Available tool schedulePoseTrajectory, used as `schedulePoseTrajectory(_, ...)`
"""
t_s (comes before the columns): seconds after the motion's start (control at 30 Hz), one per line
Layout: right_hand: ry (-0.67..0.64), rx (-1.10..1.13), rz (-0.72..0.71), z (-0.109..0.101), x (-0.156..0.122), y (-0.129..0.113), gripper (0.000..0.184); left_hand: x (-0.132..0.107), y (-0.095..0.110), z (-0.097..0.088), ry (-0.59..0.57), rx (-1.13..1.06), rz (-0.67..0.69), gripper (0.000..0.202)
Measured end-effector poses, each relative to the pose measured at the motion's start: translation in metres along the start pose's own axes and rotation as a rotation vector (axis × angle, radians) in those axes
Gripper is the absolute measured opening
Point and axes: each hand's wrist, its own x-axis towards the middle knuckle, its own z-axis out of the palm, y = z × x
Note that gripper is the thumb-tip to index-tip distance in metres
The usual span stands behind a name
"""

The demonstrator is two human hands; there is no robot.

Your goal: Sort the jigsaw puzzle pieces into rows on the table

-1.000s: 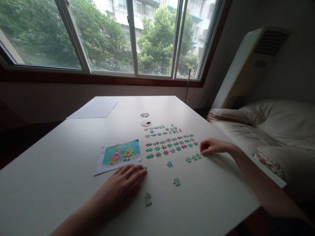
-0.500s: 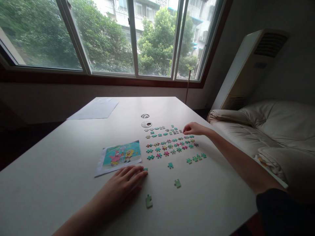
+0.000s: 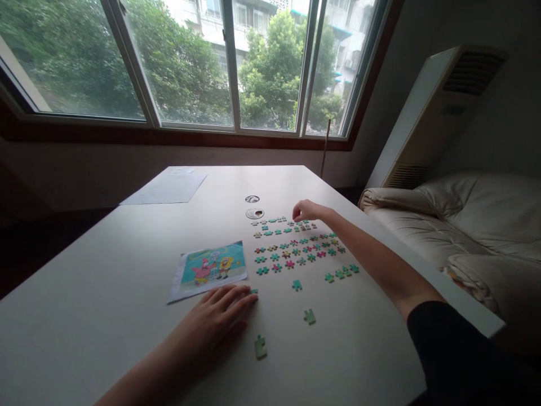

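My left hand (image 3: 224, 310) lies palm down on the table with its fingers stretched out. A teal puzzle piece (image 3: 254, 291) peeks out at its fingertips, partly covered. Beyond the rows of small puzzle pieces (image 3: 289, 264), my right hand (image 3: 310, 210) reaches over the far rows. Its fingers are pinched together and point down among those pieces, and what they hold, if anything, is hidden. Beside my left hand is a printed cartoon picture (image 3: 213, 269). Single pieces lie nearer to me: a teal puzzle piece (image 3: 297, 285), a green puzzle piece (image 3: 309, 316) and another green puzzle piece (image 3: 260, 347).
A short group of green pieces (image 3: 340, 273) lies under my right forearm's near side. Two round inserts (image 3: 255, 213) sit in the white table (image 3: 105, 282). Papers (image 3: 167, 186) lie at the far left edge. A leather sofa (image 3: 422, 208) stands to the right.
My right hand has moved left, from the right end of the far rows toward their middle. My left hand stays in place beside the picture. The view has shifted slightly.
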Motion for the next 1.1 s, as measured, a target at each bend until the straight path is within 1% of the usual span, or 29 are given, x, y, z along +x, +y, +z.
schedulePoseTrajectory(0.13,-0.068,-0.015,0.007,-0.001,-0.002,0.000,0.015,-0.001,0.000,0.001,0.019,-0.004,0.003,0.037)
schedulePoseTrajectory(0.23,-0.150,-0.019,0.006,0.000,-0.002,0.002,0.025,-0.001,-0.002,0.004,0.034,-0.004,0.012,0.037)
schedulePoseTrajectory(0.33,-0.199,-0.021,0.008,0.004,-0.001,0.004,0.033,-0.001,-0.003,0.005,0.038,-0.003,0.012,0.038)
schedulePoseTrajectory(0.57,-0.308,0.017,0.048,0.007,0.003,0.007,0.034,0.000,-0.002,0.001,-0.001,0.022,0.016,0.036)
schedulePoseTrajectory(0.73,-0.332,0.033,0.080,0.006,0.006,0.007,0.044,0.000,-0.002,0.003,0.004,0.015,0.012,0.037)
schedulePoseTrajectory(0.93,-0.378,0.052,0.091,0.007,0.008,0.009,0.042,0.000,0.000,0.000,-0.012,-0.004,0.006,0.037)
schedulePoseTrajectory(1.1,-0.373,0.056,0.096,0.006,0.004,0.008,0.047,-0.001,0.000,-0.001,-0.017,-0.016,-0.002,0.037)
